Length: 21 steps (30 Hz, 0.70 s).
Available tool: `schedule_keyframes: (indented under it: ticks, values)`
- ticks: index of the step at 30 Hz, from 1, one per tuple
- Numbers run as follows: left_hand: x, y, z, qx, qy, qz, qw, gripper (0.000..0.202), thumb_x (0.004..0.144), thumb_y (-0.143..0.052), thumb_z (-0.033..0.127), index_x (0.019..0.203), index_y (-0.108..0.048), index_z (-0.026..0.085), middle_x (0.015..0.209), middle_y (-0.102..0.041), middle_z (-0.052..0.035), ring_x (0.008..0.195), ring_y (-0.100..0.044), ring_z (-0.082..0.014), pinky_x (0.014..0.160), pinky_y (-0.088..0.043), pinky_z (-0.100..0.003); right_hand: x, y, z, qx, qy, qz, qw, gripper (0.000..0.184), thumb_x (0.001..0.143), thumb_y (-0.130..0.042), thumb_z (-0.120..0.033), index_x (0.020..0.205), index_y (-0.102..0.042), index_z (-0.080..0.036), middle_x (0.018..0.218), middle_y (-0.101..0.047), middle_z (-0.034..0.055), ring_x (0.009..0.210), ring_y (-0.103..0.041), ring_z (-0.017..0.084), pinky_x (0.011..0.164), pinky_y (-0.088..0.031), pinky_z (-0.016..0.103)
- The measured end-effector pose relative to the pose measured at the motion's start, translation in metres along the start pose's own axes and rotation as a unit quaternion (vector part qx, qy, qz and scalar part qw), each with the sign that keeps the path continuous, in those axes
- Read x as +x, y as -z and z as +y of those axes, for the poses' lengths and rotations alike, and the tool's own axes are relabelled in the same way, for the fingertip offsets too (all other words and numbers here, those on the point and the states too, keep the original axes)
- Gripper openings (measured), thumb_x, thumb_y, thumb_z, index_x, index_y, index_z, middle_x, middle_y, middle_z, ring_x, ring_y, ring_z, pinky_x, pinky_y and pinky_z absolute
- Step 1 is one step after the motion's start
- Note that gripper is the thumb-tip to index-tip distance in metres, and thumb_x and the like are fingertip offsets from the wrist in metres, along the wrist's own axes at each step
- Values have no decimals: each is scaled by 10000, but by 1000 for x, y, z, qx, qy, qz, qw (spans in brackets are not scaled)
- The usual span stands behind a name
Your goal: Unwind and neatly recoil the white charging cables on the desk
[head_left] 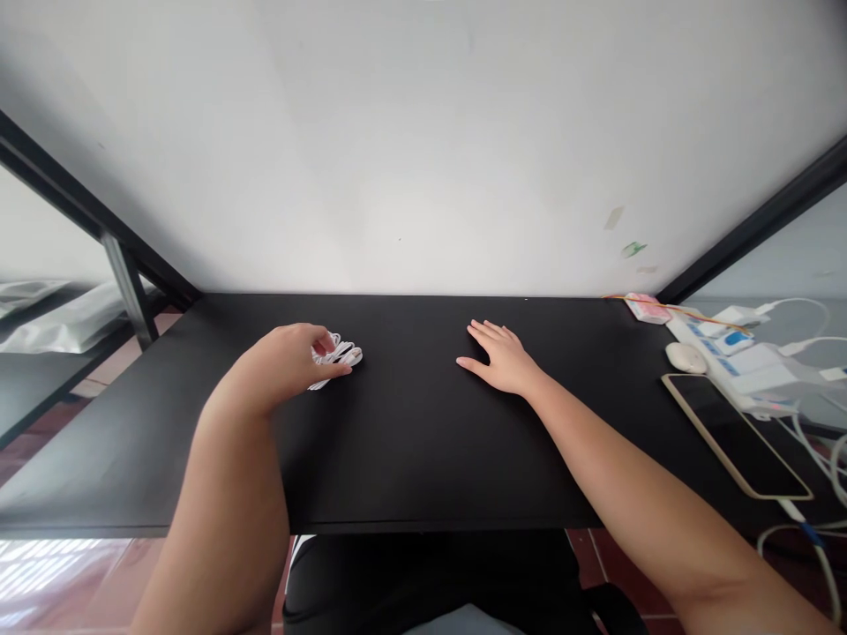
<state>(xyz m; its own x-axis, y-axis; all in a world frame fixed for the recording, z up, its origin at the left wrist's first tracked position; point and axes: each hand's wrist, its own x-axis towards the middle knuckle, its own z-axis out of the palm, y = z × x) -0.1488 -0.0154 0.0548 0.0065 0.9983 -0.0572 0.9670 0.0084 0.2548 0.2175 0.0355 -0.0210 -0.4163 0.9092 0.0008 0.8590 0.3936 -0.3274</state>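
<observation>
A coiled white cable (348,354) lies on the black desk (403,441), left of the middle. Over it curves my left hand (291,363), its thumb and fingers parted in a C with part of the coil showing between them. The hand hides the rest of the coil, and I see no firm grip on it. To the right, my right hand (501,357) rests palm down on the desk top. Its fingers point forward, the thumb is stretched out to the side, and nothing is in it.
At the right edge are a white power strip (708,348) with chargers and cables, a white earbud case (686,357), a phone (741,437) with a cable plugged in, and a pink-and-white packet (647,308). A white wall (423,159) stands behind the desk.
</observation>
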Motion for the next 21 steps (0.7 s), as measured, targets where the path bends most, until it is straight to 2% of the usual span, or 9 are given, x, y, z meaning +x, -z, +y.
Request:
schedule_keyframes:
  ticks: [4, 8, 13, 15, 17, 19, 21]
  values:
    - [9, -14, 4, 46, -23, -32, 998, 419, 626, -766, 517, 940, -732, 241, 957, -738, -64, 847, -672, -282, 721, -458, -345, 1, -1, 1, -2, 0, -1, 1000, 848, 919, -387, -746, 1568, -386, -200, 1651, -311, 83, 1540, -237, 322, 1259, -182, 544]
    - [13, -25, 11, 132, -67, -7, 989, 402, 663, -750, 481, 986, -764, 242, 1086, -696, -110, 1071, -610, -344, 887, -446, -402, 0, -1, 0, -4, -1, 0, 1000, 849, 922, -382, -742, 1567, -387, -191, 1651, -311, 81, 1542, -235, 313, 1263, -178, 535]
    - [16, -29, 20, 153, -52, -3, 987, 263, 765, -641, 434, 872, -782, 240, 1065, -679, -118, 1077, -594, -342, 934, -430, -450, 0, 0, -1, 1, -1, -2, 1000, 829, 924, -391, -731, 1570, -382, -211, 1654, -307, 80, 1543, -229, 319, 1260, -176, 538]
    - [16, -26, 21, 123, -45, 12, 991, 288, 791, -601, 466, 818, -775, 237, 1036, -686, -105, 1050, -608, -331, 943, -425, -460, 0, 0, -1, 3, 0, -2, 1000, 826, 926, -392, -729, 1571, -379, -215, 1655, -304, 82, 1542, -229, 323, 1259, -175, 539]
    - [14, -22, 21, 62, -39, 29, 997, 337, 795, -594, 522, 781, -759, 228, 1008, -696, -87, 975, -630, -295, 899, -448, -420, 1, 0, -1, 5, 1, -2, 1000, 830, 925, -392, -733, 1571, -381, -211, 1655, -302, 85, 1542, -228, 325, 1259, -170, 537]
    - [11, -17, 22, -31, -44, 28, 998, 387, 791, -604, 577, 780, -739, 215, 934, -702, -66, 828, -635, -232, 758, -471, -340, 1, -1, 0, 9, 2, -2, 1000, 838, 921, -394, -739, 1569, -385, -207, 1655, -303, 88, 1542, -227, 327, 1259, -167, 535]
    - [8, -12, 23, -136, -64, -8, 989, 402, 820, -597, 590, 818, -726, 209, 781, -678, -40, 694, -603, -190, 640, -451, -298, 1, -2, 1, 13, 3, 0, 1000, 837, 920, -393, -743, 1566, -390, -210, 1654, -307, 88, 1542, -229, 327, 1259, -163, 534]
